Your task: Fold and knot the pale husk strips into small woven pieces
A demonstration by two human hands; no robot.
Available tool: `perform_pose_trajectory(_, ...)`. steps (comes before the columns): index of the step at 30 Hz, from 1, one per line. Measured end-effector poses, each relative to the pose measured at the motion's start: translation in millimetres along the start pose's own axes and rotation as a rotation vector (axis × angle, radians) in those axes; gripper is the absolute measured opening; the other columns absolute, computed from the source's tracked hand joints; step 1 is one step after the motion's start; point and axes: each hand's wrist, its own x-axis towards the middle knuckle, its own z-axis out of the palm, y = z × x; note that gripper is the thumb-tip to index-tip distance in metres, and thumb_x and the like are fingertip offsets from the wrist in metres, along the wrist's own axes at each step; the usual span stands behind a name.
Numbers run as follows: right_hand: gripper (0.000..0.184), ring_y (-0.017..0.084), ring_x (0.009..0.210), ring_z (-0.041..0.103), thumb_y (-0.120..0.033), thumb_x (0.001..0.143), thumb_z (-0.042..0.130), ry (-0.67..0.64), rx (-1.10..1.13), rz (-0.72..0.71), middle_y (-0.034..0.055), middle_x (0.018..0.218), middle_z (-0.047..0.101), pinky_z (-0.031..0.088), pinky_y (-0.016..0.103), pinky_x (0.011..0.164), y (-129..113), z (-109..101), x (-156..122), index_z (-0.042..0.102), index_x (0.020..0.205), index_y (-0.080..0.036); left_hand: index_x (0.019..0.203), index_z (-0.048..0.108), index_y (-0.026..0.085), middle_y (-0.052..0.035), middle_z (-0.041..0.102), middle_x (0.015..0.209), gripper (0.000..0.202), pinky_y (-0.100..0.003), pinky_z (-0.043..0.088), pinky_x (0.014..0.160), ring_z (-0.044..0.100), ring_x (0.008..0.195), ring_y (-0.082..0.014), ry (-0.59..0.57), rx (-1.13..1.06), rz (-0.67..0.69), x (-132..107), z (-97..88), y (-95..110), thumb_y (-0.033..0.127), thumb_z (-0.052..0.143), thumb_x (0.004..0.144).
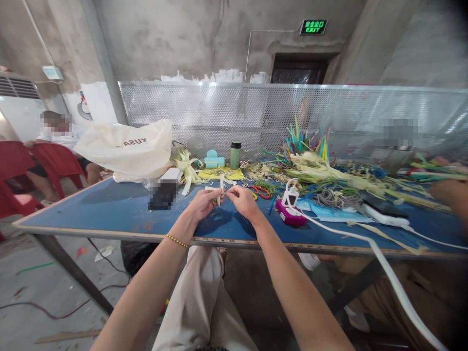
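Observation:
Just above the blue table's front part, my left hand (204, 204) pinches a pale corn husk strip (222, 182), which stands up from the fingertips with a short end hanging below. My right hand (244, 201) meets it from the other side, thumb and forefinger closed on the strip near the same spot. What exactly lies between the right fingertips is small and partly hidden. Scissors with red handles (262, 192) lie beyond my right hand, and a yellow handle loop (254, 196) shows beside its knuckles.
A green bottle (236, 155), corn husks (318, 165) and colourful stems (305, 141) stand at the back. Right of my hands are a purple box (290, 213) with a charger and a white cable (340, 234). A white bag (127, 148) lies left; another person's arm (451, 195) reaches in at right.

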Motion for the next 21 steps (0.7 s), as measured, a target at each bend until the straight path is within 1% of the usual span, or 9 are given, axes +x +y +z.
perform_pose_trajectory(3, 0.015, 0.014, 0.059, 0.054, -0.025, 0.080, 0.057, 0.026, -0.029, 0.016, 0.0033, 0.067, 0.067, 0.040, 0.025, 0.061, 2.4, 0.9, 0.9, 0.065, 0.071, -0.016, 0.079, 0.074, 0.006, -0.0096, 0.071, 0.072, 0.019, -0.025, 0.049, 0.066, 0.063, 0.063, -0.0128, -0.010, -0.012, -0.021, 0.4, -1.2, -0.1, 0.015, 0.082, 0.064)
perform_pose_trajectory(6, 0.015, 0.015, 0.061, 0.056, -0.022, 0.082, 0.055, 0.055, -0.071, 0.026, 0.0036, 0.068, 0.067, 0.041, 0.026, 0.063, 6.2, 2.2, 1.8, 0.066, 0.073, -0.017, 0.080, 0.074, 0.006, -0.0107, 0.073, 0.078, 0.018, -0.028, 0.051, 0.071, 0.066, 0.068, -0.0149, -0.027, -0.015, -0.024, -0.6, -1.4, -0.2, 0.011, 0.081, 0.064)
perform_pose_trajectory(8, 0.015, 0.017, 0.065, 0.058, -0.021, 0.082, 0.054, 0.093, -0.128, -0.003, 0.0046, 0.071, 0.067, 0.042, 0.027, 0.066, 8.2, 2.4, 1.9, 0.066, 0.074, -0.017, 0.081, 0.074, 0.006, -0.0106, 0.073, 0.079, 0.020, -0.029, 0.052, 0.073, 0.067, 0.070, -0.0161, -0.034, -0.020, -0.019, -1.2, -1.0, -0.1, 0.010, 0.081, 0.063)
perform_pose_trajectory(13, 0.019, 0.024, 0.088, 0.057, -0.027, 0.086, 0.053, 0.375, -0.357, -0.096, 0.0119, 0.087, 0.066, 0.043, 0.035, 0.083, 3.8, -0.7, -0.3, 0.066, 0.077, -0.017, 0.079, 0.074, 0.007, -0.0088, 0.072, 0.075, 0.023, -0.027, 0.051, 0.069, 0.067, 0.070, -0.0161, 0.040, -0.048, 0.009, 0.8, -0.9, -0.8, 0.011, 0.084, 0.059)
perform_pose_trajectory(14, 0.021, 0.023, 0.086, 0.057, -0.029, 0.087, 0.053, 0.373, -0.340, -0.096, 0.0117, 0.086, 0.066, 0.043, 0.034, 0.082, 1.5, -0.8, -0.9, 0.066, 0.076, -0.017, 0.077, 0.074, 0.007, -0.0077, 0.072, 0.073, 0.024, -0.025, 0.051, 0.067, 0.065, 0.068, -0.0149, 0.062, -0.056, 0.022, 1.8, -1.3, -1.3, 0.012, 0.085, 0.057)
perform_pose_trajectory(15, 0.023, 0.022, 0.081, 0.058, -0.029, 0.088, 0.052, 0.329, -0.292, -0.091, 0.0104, 0.082, 0.066, 0.044, 0.032, 0.079, -1.0, -0.4, -1.5, 0.066, 0.075, -0.017, 0.076, 0.074, 0.007, -0.0063, 0.071, 0.071, 0.025, -0.024, 0.050, 0.064, 0.064, 0.065, -0.0132, 0.079, -0.062, 0.038, 2.8, -1.9, -1.8, 0.012, 0.086, 0.055)
perform_pose_trajectory(17, 0.025, 0.018, 0.070, 0.058, -0.031, 0.088, 0.053, 0.178, -0.153, -0.062, 0.0070, 0.074, 0.068, 0.044, 0.028, 0.070, -5.2, 1.7, -2.3, 0.067, 0.073, -0.017, 0.074, 0.074, 0.008, -0.0036, 0.069, 0.066, 0.027, -0.022, 0.047, 0.059, 0.059, 0.058, -0.0100, 0.094, -0.068, 0.067, 4.6, -2.9, -2.9, 0.014, 0.088, 0.052)
perform_pose_trajectory(19, 0.022, 0.016, 0.066, 0.059, -0.032, 0.085, 0.057, 0.036, -0.038, -0.032, 0.0045, 0.072, 0.070, 0.043, 0.025, 0.065, -7.5, 4.7, -2.6, 0.068, 0.073, -0.017, 0.074, 0.074, 0.009, -0.0027, 0.069, 0.066, 0.030, -0.022, 0.044, 0.056, 0.057, 0.056, -0.0092, 0.086, -0.065, 0.074, 5.7, -3.5, -3.8, 0.017, 0.089, 0.049)
perform_pose_trajectory(21, 0.020, 0.016, 0.066, 0.060, -0.032, 0.082, 0.059, -0.027, 0.013, -0.016, 0.0034, 0.072, 0.070, 0.043, 0.024, 0.063, -7.9, 7.0, -2.8, 0.068, 0.072, -0.017, 0.075, 0.074, 0.010, -0.0039, 0.070, 0.069, 0.033, -0.023, 0.044, 0.057, 0.058, 0.060, -0.0103, 0.077, -0.057, 0.065, 5.8, -3.2, -4.5, 0.019, 0.090, 0.048)
